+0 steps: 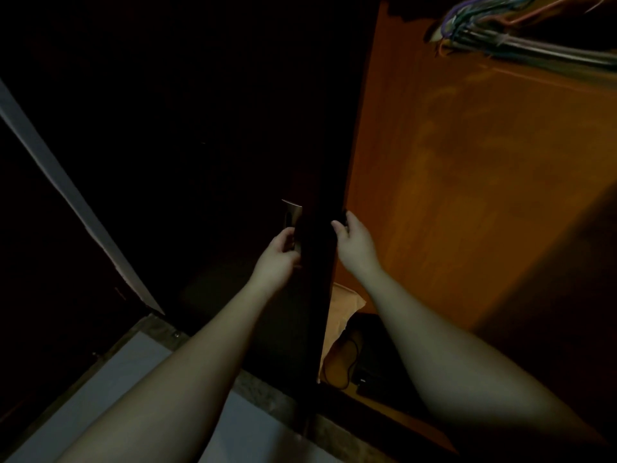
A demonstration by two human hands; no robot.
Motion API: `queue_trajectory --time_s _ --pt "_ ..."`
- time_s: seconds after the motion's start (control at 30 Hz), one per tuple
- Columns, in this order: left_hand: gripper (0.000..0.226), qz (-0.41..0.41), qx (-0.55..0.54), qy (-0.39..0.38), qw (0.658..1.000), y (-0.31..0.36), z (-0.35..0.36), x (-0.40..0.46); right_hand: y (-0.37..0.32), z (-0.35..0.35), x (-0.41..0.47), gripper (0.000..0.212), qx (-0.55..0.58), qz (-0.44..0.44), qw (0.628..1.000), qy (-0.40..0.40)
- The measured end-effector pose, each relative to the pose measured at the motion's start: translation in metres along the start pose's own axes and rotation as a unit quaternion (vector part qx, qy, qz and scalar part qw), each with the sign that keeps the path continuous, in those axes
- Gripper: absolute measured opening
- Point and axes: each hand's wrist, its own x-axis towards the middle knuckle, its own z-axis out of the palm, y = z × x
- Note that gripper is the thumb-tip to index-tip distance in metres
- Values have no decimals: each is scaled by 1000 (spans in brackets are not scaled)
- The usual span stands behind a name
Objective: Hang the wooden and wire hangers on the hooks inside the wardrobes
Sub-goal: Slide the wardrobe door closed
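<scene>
Hangers [521,35] blurred at top right inside the orange wardrobe [484,195], cut off by frame. I see left hand [277,259] gripping the metal handle [292,212]; right hand [354,242] curled round dark door edge [322,279], fingertips hidden.

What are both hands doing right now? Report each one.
Left hand: grips the metal handle of the dark door.
Right hand: fingers curled round the door edge.

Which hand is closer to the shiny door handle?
Left. The left hand grips the metal handle; the right hand is across the dark door, on its edge.
</scene>
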Motion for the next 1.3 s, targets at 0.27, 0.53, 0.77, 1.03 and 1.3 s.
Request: queue_trajectory --time_s 0.27,0.53,0.77,1.03,1.3 --pt "60 -7 -5 -12 1000 -4 8 -3 22 -30 -12 58 -5 10 1000 -4" --pt "60 -12 -8 -27 1000 -2 27 -13 39 -68 -33 51 23 3 1000 -3" --pt "60 -21 -36 -46 998 -1 44 -22 58 -98 -47 60 24 37 999 9" --pt "59 -11 -39 -86 995 6 70 -37 74 -129 -67 58 37 60 997 34" --pt "54 -11 -44 -123 991 12 93 -49 88 -161 -84 56 36 71 995 53"
